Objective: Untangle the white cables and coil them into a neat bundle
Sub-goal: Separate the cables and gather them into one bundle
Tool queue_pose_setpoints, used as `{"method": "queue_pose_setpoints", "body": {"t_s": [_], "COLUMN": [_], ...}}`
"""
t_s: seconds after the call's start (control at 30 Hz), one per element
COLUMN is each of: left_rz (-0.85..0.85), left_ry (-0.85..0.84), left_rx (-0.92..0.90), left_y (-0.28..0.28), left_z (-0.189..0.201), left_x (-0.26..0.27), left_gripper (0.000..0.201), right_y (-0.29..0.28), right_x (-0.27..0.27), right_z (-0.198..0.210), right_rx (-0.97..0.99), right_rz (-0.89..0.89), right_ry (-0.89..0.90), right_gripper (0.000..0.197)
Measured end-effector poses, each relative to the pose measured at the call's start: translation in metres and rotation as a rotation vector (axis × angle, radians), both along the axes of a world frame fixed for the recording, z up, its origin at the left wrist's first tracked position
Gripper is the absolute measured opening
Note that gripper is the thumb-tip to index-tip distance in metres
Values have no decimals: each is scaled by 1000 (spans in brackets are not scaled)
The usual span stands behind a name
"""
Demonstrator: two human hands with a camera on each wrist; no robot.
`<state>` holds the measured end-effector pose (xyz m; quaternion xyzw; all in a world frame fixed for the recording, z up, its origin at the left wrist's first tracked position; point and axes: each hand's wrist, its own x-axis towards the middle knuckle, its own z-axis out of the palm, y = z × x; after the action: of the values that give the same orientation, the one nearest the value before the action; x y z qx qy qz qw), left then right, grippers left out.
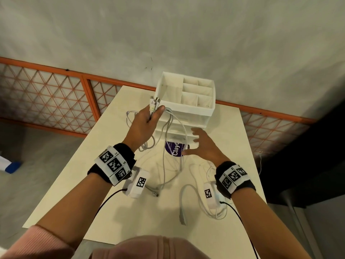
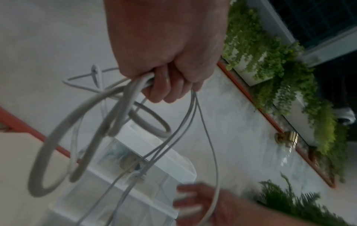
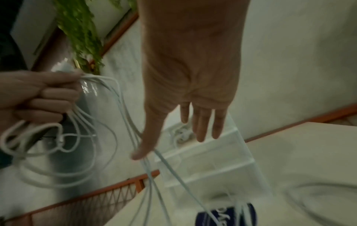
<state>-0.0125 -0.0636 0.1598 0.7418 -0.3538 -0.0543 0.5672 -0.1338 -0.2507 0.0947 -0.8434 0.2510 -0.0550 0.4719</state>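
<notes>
My left hand [image 1: 147,118] is raised above the table and grips a bunch of white cables [image 1: 171,139], their plugs [image 1: 154,102] sticking up past the thumb. In the left wrist view the fingers [image 2: 164,87] curl round thick and thin loops [image 2: 123,110] that hang down. My right hand [image 1: 201,144] hovers lower and to the right with fingers spread and straight; its thumb [image 3: 142,151] lies against the hanging strands [image 3: 154,172]. More white cable [image 1: 194,202] lies loose on the table [image 1: 112,184] near the front.
A white drawer organiser [image 1: 186,94] with open compartments stands at the table's far end, just behind the raised hand. A purple-labelled round container [image 1: 176,149] sits below it. An orange lattice railing [image 1: 46,94] runs behind the table. Green plants [image 2: 289,76] line the wall.
</notes>
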Motion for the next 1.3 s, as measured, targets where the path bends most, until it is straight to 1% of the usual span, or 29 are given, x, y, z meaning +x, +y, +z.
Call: {"method": "queue_pose_setpoints", "body": {"t_s": [0.03, 0.07, 0.1, 0.13, 0.17, 0.2, 0.23, 0.27, 0.3, 0.33, 0.4, 0.47, 0.53, 0.57, 0.67, 0.73, 0.8, 0.83, 0.9, 0.93, 1.0, 1.07, 1.1, 1.13, 1.17, 1.23, 1.3], "left_rz": [-32, -68, -107, -139, -158, -156, -132, -96, -54, -10, 99, 210, 308, 355, 477, 492, 458, 406, 176, 45, -181, -311, -329, -318, -283, -166, -34], "left_ry": [-4, -9, -11, -15, -14, -8, -7, -7, -6, 4, 53, 28, -1, 10, 115, 169, 159, 135, 130, 163, 318, 513, 552, 549, 508, 364, 186], "left_rx": [-6, -20, -35, -52, -73, -99, -117, -129, -132, -149, -219, -215, -131, -83, 86, 199, 202, 150, 48, 36, 90, 147, 168, 181, 186, 187, 180], "left_y": [0, 0, -1, -1, -1, 0, 1, 2, 4, 8, 17, 25, 27, 28, 29, 31, 30, 27, 19, 14, 9, 7, 7, 7, 7, 9, 12], "left_z": [3, 8, 11, 16, 18, 19, 18, 16, 14, 12, 11, 10, 1, -6, -31, -40, -40, -35, -31, -30, -31, -36, -37, -38, -38, -36, -35], "left_x": [-4, -9, -14, -20, -23, -23, -19, -14, -6, 2, 15, 23, 27, 30, 37, 33, 20, 10, -6, -12, -21, -23, -23, -20, -18, -11, -2], "left_gripper": [39, 37, 34, 33, 34, 37, 39, 41, 42, 41, 42, 44, 43, 41, 32, 26, 37, 39, 37, 35, 26, 34, 37, 38, 38, 37, 36], "right_y": [6, 14, 21, 27, 30, 31, 31, 28, 23, 19, 9, 0, -4, -3, 3, 7, 12, 14, 22, 27, 36, 39, 38, 36, 33, 24, 11], "right_x": [4, 9, 15, 20, 25, 28, 31, 32, 31, 29, 21, 11, 7, 6, 5, 7, 12, 16, 22, 25, 28, 30, 30, 29, 27, 22, 17], "right_z": [8, 18, 27, 36, 42, 47, 48, 46, 39, 30, 10, -7, -12, -9, 7, 19, 29, 31, 37, 40, 50, 58, 59, 58, 55, 43, 25], "right_rx": [15, -10, -50, -91, -112, -109, -80, -35, 3, 20, -6, -25, -14, -12, -42, -62, -81, -112, -170, -177, -150, -114, -111, -124, -142, -142, -137], "right_rz": [56, 113, 162, 195, 211, 218, 224, 228, 228, 223, 205, 193, 177, 168, 136, 118, 116, 134, 204, 246, 313, 339, 347, 358, 371, 378, 326], "right_ry": [-59, -117, -185, -243, -273, -275, -245, -200, -156, -113, -39, -5, 3, -2, -17, -3, 18, 34, 71, 79, 51, 18, 8, 10, 24, 62, 82], "right_gripper": [97, 101, 97, 86, 67, 45, 26, 18, 21, 28, 39, 37, 28, 28, 37, 45, 52, 54, 51, 49, 47, 47, 47, 45, 39, 30, 28]}}
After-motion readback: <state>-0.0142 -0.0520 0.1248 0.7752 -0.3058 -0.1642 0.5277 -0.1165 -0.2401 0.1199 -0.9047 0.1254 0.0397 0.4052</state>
